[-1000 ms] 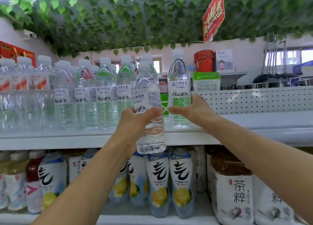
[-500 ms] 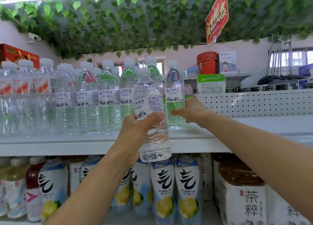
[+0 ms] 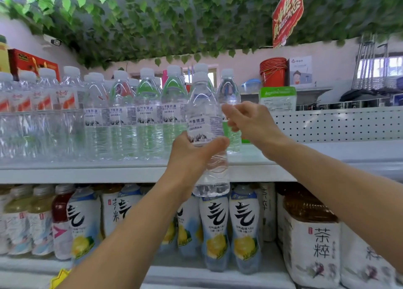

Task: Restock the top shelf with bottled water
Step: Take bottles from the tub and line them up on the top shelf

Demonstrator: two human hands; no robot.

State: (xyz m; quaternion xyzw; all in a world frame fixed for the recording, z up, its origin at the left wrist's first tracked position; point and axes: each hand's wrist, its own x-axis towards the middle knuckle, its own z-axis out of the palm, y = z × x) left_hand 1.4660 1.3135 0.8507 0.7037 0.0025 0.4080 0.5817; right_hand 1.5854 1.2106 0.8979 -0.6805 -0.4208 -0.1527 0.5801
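My left hand [image 3: 192, 155] grips a clear water bottle [image 3: 204, 114] with a white cap and label around its middle. It holds the bottle upright in front of the top shelf's [image 3: 87, 173] edge, with the base hanging below the shelf lip. Just behind it, a second water bottle [image 3: 228, 92] stands on the shelf at the right end of the row of water bottles [image 3: 148, 118]. My right hand [image 3: 253, 125] hovers in front of that bottle with its fingers loosely curled and nothing held in them.
To the right of the row, the top shelf [image 3: 327, 149] shows bare white surface before a perforated back panel [image 3: 338, 123]. The shelf below holds lemon drink bottles [image 3: 218, 230] and wrapped tea packs [image 3: 311, 240]. Leafy garlands [image 3: 174, 20] and a red sign [image 3: 287, 12] hang overhead.
My right hand set its bottle on the shelf at the end of the row, let go and drew back. My left hand has kept hold of its bottle and raised it slightly.
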